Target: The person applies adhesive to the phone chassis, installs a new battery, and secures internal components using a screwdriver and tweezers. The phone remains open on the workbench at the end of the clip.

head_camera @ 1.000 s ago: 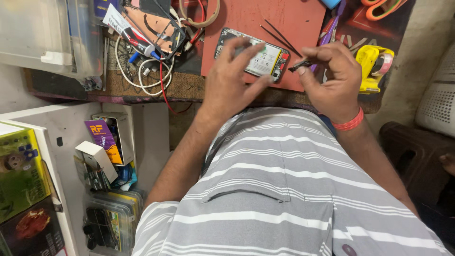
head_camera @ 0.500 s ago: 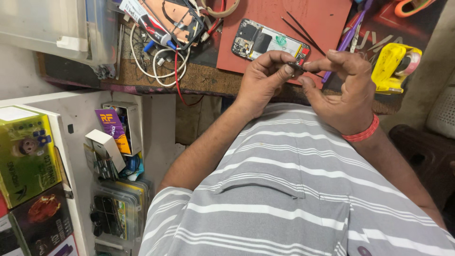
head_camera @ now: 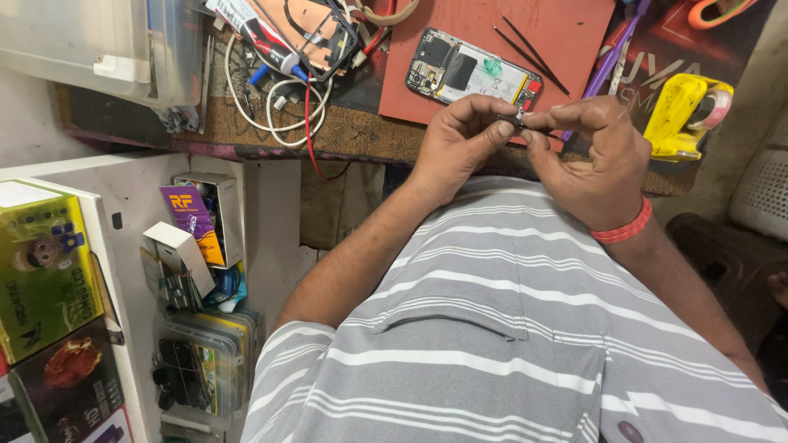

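While both hands pinch it, the small dark part [head_camera: 517,121] is mostly hidden.

green box [head_camera: 45,279], purple card [head_camera: 194,223], white carton [head_camera: 177,248]

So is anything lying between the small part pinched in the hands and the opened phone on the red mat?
Nothing visible. The left hand and right hand pinch the small dark part just at the opened phone's near edge; the black tweezers lie beyond.

Soft, even daylight, sharp across the middle, with dim shadow at lower right and wide-angle bending at edges.
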`<state>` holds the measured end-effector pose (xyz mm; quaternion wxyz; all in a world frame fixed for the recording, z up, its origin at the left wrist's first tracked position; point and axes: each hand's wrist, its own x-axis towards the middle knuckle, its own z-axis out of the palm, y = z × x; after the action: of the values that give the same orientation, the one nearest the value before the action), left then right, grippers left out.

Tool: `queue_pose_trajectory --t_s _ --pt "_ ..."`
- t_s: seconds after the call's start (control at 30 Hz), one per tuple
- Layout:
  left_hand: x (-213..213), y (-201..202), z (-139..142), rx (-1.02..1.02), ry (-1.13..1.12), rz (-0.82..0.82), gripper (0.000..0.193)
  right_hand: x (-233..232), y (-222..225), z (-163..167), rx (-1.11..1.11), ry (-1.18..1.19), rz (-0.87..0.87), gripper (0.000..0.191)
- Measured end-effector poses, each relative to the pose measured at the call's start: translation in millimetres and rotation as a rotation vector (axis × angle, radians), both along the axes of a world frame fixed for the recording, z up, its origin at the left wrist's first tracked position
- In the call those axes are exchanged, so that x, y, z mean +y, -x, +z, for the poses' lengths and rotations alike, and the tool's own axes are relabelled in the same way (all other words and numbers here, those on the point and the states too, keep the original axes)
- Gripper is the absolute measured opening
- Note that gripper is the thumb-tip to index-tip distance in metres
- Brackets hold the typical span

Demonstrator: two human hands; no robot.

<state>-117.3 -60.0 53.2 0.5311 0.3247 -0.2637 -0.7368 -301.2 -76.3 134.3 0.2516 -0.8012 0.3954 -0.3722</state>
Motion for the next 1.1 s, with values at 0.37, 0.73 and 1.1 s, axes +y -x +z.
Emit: queue_pose_trajectory --t_s 0.37,0.73,1.1 --pt "24.5 -65.3 -7.2 -0.847 0.389 0.223 0.015 -33.6 21.4 -20.7 0.256 -0.121 -0.239 0.003" --pt "12.4 -58.6 -23.1 -0.821 0.462 0.191 0.013 -71.0 63.3 -45.4 0.397 -0.024 -0.311 0.011" --pt "23.7 -60.3 -25.7 -0.768 0.385 0.23 0.015 -69.5 36.4 -51.4 0.415 -0.042 -0.396 0.033"
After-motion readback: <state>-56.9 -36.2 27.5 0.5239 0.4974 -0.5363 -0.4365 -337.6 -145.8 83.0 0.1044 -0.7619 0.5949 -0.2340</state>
